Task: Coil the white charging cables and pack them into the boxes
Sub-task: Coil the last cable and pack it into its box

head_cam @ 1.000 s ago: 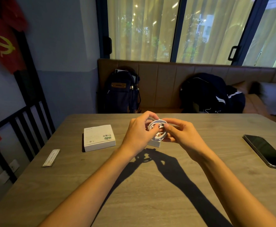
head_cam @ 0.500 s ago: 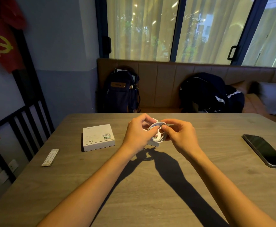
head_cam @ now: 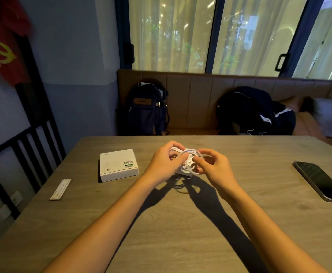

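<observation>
- I see the left hand [head_cam: 165, 162] and the right hand [head_cam: 214, 168] meet above the middle of the wood-grain bench [head_cam: 161, 223], both holding a white charging cable [head_cam: 188, 154] wound into a small round coil, lifted off the surface
- The left hand grips one side of the coil and the right hand's thumb and forefinger pinch the other; a small tag with a barcode shows on the loops, its print too small for me to read
- Just beneath the coil a white box [head_cam: 182, 173] sits on the bench, mostly hidden
- To the left a closed box [head_cam: 117, 164], square, flat, matte white card, carries barcode stickers and a green strip; its grey lettering is illegible
- A slim paper sachet [head_cam: 60, 189] lies near the left edge, a glossy dark phone [head_cam: 322, 182] at the right
- A red flag [head_cam: 3, 54] with a yellow hammer and sickle hangs on the left wall
</observation>
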Motion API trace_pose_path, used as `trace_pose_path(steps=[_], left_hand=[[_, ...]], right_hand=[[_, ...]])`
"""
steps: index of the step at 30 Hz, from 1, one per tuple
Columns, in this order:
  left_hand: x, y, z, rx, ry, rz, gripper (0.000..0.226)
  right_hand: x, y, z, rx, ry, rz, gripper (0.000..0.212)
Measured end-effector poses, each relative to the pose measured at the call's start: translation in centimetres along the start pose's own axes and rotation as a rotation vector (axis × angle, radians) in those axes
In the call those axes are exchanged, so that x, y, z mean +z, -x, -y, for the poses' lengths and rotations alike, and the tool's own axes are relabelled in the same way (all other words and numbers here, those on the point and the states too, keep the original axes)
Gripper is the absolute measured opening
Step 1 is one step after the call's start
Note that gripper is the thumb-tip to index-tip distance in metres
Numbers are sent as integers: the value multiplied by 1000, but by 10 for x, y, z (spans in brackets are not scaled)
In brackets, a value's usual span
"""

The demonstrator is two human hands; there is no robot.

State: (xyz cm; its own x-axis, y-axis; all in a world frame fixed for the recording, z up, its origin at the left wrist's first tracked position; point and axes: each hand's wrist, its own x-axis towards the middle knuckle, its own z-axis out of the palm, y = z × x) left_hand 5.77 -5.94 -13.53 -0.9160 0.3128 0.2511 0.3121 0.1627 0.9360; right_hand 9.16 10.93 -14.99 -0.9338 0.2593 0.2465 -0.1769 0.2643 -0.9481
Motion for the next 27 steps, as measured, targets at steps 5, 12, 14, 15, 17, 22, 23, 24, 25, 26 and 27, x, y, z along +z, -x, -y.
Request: trace_pose_path(steps=[5,12,14,15,17,22,23,24,25,26,27], left_hand=[[-4,-3,6,-80,79,80,14],[9,-2,16,-183,129,49,21],[8,-3,15,-277,274,54,25],[8,-3,14,-319,362,55,26],[12,-3,11,-384,492,39,27],[9,-3,3,-445,828,63,30],[7,-3,1,-446,888,80,31],[6,-4,0,-449,935,87,32],[5,-4,-1,-452,969,90,33],[6,-3,-2,-459,991,86,33],[6,-2,-3,-465,1008,83,31]], right_hand=[[-2,-7,-18,56,-6,-56,19],[7,-3,-28,-5,239,-27,19],[6,2,-24,-28,247,12,19],[6,4,-23,-48,231,18,19],[7,6,-23,-75,176,19,19],[9,8,-18,-112,87,23,24],[10,9,-16,-118,62,45,23],[10,11,-14,-124,39,64,22],[9,12,-11,-129,12,79,21],[8,12,-9,-131,-14,88,20],[8,13,-6,-133,-43,101,20]])
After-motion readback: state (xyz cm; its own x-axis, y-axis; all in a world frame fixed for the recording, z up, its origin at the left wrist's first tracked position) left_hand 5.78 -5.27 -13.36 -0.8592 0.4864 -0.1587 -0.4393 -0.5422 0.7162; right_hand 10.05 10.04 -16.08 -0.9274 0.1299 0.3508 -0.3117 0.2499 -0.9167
